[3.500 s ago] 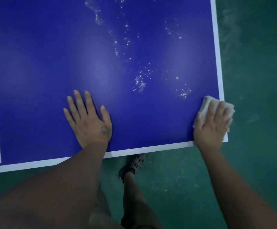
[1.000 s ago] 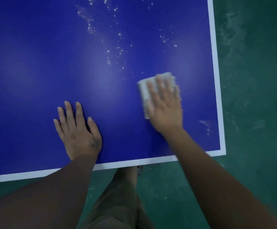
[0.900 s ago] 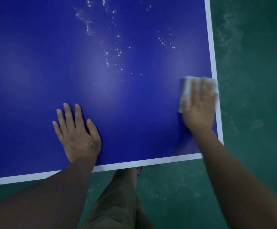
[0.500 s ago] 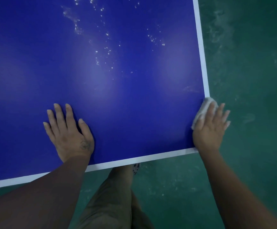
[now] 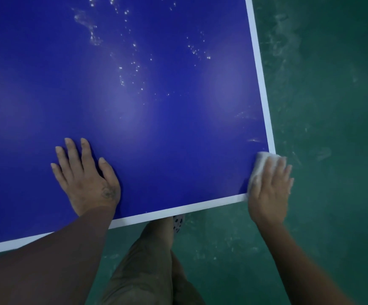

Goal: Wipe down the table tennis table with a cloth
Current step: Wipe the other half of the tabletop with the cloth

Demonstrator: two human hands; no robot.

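Observation:
The blue table tennis table (image 5: 156, 128) with its white border fills the upper left of the head view. My left hand (image 5: 86, 179) lies flat on it near the front edge, fingers spread. My right hand (image 5: 271, 188) presses a white cloth (image 5: 261, 164) with straight fingers onto the table's near right corner; most of the cloth is hidden under the hand. White specks and smears (image 5: 130, 62) dot the surface farther back.
Green floor (image 5: 332, 106) with pale dusty marks lies to the right of the table and below it. My legs (image 5: 147, 260) and a spotted shoe (image 5: 177, 223) show under the front edge. Faint streaks (image 5: 253, 140) remain near the right border.
Over the last second my right hand swept the cloth from mid-table rightward to the side edge, then down to the near right corner. The left hand stayed planted.

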